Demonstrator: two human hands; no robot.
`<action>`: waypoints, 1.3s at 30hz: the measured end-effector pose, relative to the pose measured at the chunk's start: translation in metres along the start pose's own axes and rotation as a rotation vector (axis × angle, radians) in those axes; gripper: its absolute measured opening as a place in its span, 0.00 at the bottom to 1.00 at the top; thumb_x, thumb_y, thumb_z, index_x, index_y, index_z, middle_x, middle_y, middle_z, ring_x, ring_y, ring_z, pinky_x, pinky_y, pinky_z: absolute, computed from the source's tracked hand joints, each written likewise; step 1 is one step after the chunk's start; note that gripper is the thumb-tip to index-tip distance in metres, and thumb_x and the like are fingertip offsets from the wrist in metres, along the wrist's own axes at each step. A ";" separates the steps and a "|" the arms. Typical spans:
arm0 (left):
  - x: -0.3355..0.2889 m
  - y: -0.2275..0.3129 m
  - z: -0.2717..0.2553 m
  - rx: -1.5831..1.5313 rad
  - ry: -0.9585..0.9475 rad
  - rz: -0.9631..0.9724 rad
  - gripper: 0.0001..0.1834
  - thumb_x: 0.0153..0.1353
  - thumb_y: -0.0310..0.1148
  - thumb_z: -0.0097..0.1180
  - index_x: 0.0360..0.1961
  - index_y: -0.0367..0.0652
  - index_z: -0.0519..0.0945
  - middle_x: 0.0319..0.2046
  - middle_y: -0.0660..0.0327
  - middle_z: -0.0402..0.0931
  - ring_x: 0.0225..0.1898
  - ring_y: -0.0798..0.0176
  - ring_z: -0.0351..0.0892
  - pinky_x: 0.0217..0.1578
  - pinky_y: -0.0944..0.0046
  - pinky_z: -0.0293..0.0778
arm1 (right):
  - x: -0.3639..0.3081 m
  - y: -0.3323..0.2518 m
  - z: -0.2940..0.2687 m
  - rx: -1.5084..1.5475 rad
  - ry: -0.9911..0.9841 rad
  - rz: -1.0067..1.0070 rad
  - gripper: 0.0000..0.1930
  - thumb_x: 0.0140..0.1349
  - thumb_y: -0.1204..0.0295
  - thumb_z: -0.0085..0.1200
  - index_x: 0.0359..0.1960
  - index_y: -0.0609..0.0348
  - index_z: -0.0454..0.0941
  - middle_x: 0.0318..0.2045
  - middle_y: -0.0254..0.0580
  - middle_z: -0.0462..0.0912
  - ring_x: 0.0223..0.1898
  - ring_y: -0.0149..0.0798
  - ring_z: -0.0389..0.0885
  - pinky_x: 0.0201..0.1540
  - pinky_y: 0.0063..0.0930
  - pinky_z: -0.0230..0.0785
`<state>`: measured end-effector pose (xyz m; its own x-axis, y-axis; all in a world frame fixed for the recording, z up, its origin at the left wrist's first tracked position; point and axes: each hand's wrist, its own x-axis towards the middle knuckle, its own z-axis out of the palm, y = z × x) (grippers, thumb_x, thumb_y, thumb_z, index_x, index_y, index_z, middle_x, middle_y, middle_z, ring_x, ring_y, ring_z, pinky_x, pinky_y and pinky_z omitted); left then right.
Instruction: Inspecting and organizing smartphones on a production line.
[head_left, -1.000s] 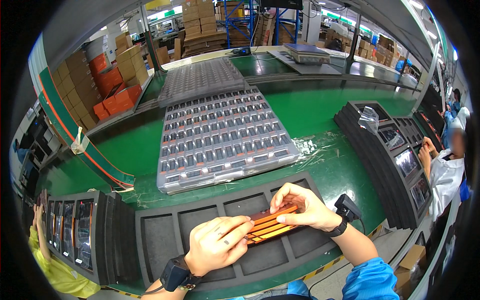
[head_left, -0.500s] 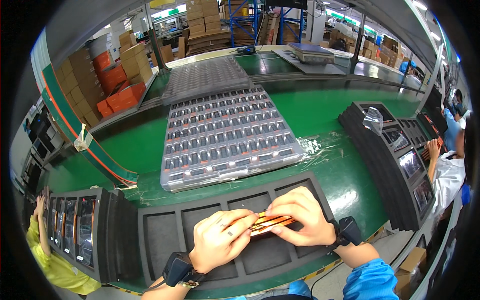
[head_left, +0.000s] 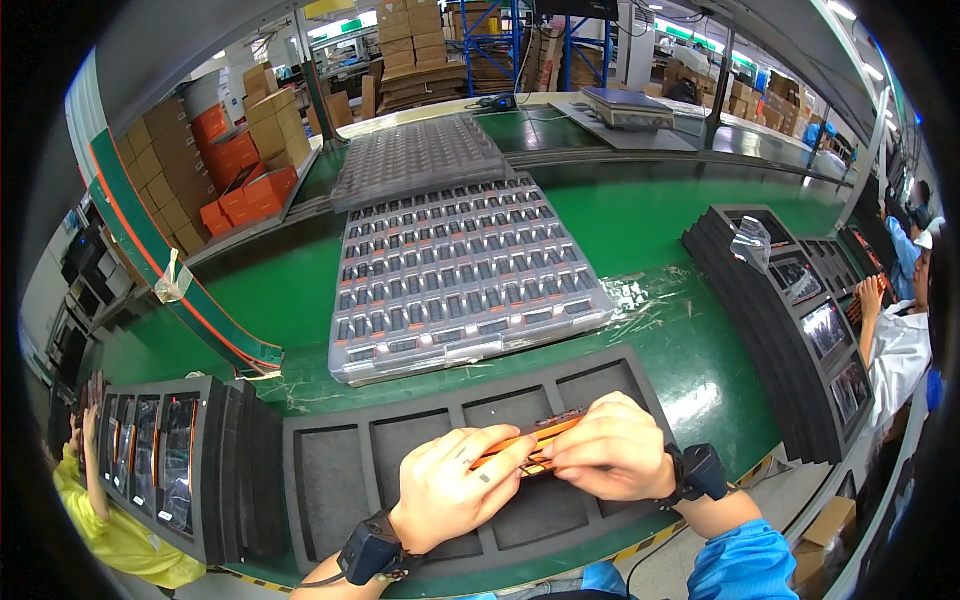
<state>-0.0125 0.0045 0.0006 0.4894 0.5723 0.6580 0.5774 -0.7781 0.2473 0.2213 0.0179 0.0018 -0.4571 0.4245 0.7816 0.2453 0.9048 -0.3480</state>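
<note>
Held an orange-and-black piece [head_left: 552,431] in a closed two-handed grip, tilted slightly upward to the right, above the dark foam tray [head_left: 300,500]. Pinched its left end between thumb and fingers of the left hand [head_left: 460,488] and its right end with the bent fingers of the right hand [head_left: 617,452]. Could not make out the underside of the piece. Wore a black device [head_left: 366,548] on each wrist. Faced, beyond the foam tray on the green worktable [head_left: 690,365], a clear plastic tray [head_left: 470,353] with rows of small dark pieces [head_left: 462,300]. Had stacked foam trays near both sides: a left stack [head_left: 238,470] and a right stack [head_left: 735,325], the latter near a co-worker's hand [head_left: 870,295].
</note>
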 end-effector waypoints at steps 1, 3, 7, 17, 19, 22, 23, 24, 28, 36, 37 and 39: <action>-0.001 -0.001 0.000 0.002 0.000 -0.001 0.18 0.45 0.26 0.65 0.42 0.48 0.86 0.41 0.65 0.85 0.33 0.62 0.84 0.33 0.64 0.80 | -0.003 0.001 -0.002 0.115 0.031 0.087 0.08 0.56 0.76 0.69 0.37 0.55 0.85 0.40 0.36 0.89 0.37 0.36 0.86 0.39 0.30 0.72; -0.004 -0.003 0.000 0.013 -0.005 0.007 0.18 0.45 0.26 0.65 0.41 0.47 0.87 0.41 0.64 0.85 0.34 0.62 0.85 0.34 0.64 0.81 | -0.009 0.003 -0.003 0.296 0.147 0.253 0.05 0.61 0.80 0.62 0.36 0.59 0.78 0.41 0.46 0.88 0.39 0.40 0.87 0.44 0.34 0.76; -0.004 -0.004 -0.001 -0.014 -0.007 0.030 0.18 0.45 0.25 0.64 0.41 0.46 0.86 0.41 0.63 0.86 0.35 0.61 0.86 0.35 0.64 0.81 | -0.018 0.015 -0.016 0.573 0.240 0.543 0.07 0.68 0.79 0.56 0.32 0.60 0.70 0.39 0.54 0.87 0.44 0.40 0.87 0.48 0.34 0.79; -0.004 -0.007 -0.003 -0.052 0.032 0.024 0.16 0.47 0.22 0.62 0.40 0.43 0.86 0.40 0.61 0.87 0.35 0.60 0.87 0.35 0.64 0.82 | -0.015 0.023 -0.020 0.608 0.161 0.609 0.09 0.61 0.82 0.65 0.32 0.59 0.75 0.36 0.43 0.86 0.40 0.35 0.86 0.44 0.29 0.79; -0.005 -0.009 -0.002 -0.049 0.039 0.021 0.16 0.47 0.22 0.62 0.40 0.43 0.86 0.39 0.61 0.87 0.34 0.60 0.87 0.35 0.64 0.82 | -0.013 0.019 -0.015 0.605 0.191 0.633 0.10 0.61 0.82 0.66 0.31 0.59 0.75 0.36 0.43 0.86 0.39 0.35 0.87 0.42 0.29 0.79; -0.006 -0.013 -0.001 -0.067 0.061 0.014 0.15 0.50 0.22 0.61 0.40 0.43 0.86 0.39 0.61 0.87 0.34 0.60 0.87 0.35 0.64 0.82 | -0.014 0.016 -0.010 0.544 0.308 0.608 0.08 0.60 0.82 0.66 0.31 0.59 0.78 0.36 0.43 0.88 0.36 0.34 0.87 0.39 0.27 0.79; -0.006 -0.014 -0.001 -0.068 0.060 0.005 0.14 0.51 0.22 0.61 0.41 0.43 0.86 0.39 0.60 0.87 0.33 0.60 0.87 0.34 0.64 0.82 | -0.015 0.017 -0.011 0.396 0.255 0.523 0.07 0.59 0.82 0.67 0.33 0.60 0.79 0.36 0.43 0.88 0.35 0.33 0.87 0.38 0.26 0.79; -0.006 -0.015 -0.002 -0.070 0.060 -0.003 0.14 0.52 0.22 0.61 0.41 0.43 0.86 0.39 0.60 0.87 0.33 0.60 0.86 0.34 0.64 0.82 | -0.016 0.018 -0.012 0.248 0.202 0.436 0.07 0.58 0.82 0.67 0.34 0.60 0.81 0.35 0.43 0.89 0.34 0.33 0.87 0.38 0.25 0.79; -0.007 -0.017 -0.006 -0.058 0.041 -0.032 0.13 0.54 0.22 0.61 0.42 0.43 0.86 0.39 0.60 0.87 0.33 0.60 0.86 0.34 0.64 0.81 | -0.013 0.020 -0.013 0.089 0.168 0.288 0.09 0.56 0.84 0.67 0.37 0.60 0.83 0.33 0.41 0.89 0.32 0.33 0.86 0.34 0.24 0.78; -0.006 -0.016 -0.006 -0.056 0.040 -0.032 0.14 0.53 0.22 0.61 0.42 0.42 0.86 0.39 0.60 0.87 0.33 0.60 0.87 0.36 0.64 0.82 | -0.010 0.019 -0.012 0.041 0.172 0.265 0.10 0.55 0.84 0.67 0.37 0.60 0.83 0.33 0.40 0.89 0.32 0.34 0.86 0.33 0.23 0.77; -0.006 -0.016 -0.006 -0.056 0.040 -0.033 0.14 0.53 0.22 0.61 0.42 0.42 0.86 0.39 0.60 0.87 0.33 0.60 0.87 0.36 0.64 0.82 | -0.010 0.018 -0.012 0.032 0.171 0.257 0.10 0.55 0.84 0.67 0.37 0.60 0.83 0.33 0.40 0.89 0.33 0.35 0.86 0.34 0.24 0.77; -0.005 -0.015 -0.007 -0.057 0.030 -0.035 0.14 0.53 0.22 0.60 0.42 0.42 0.86 0.39 0.60 0.87 0.34 0.59 0.87 0.36 0.64 0.82 | -0.011 0.019 -0.012 0.029 0.165 0.247 0.10 0.55 0.84 0.67 0.37 0.60 0.83 0.34 0.40 0.89 0.33 0.36 0.87 0.35 0.25 0.77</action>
<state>-0.0283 0.0115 -0.0021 0.4489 0.5922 0.6691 0.5552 -0.7716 0.3104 0.2415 0.0300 -0.0071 -0.2413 0.6230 0.7440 0.3059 0.7764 -0.5509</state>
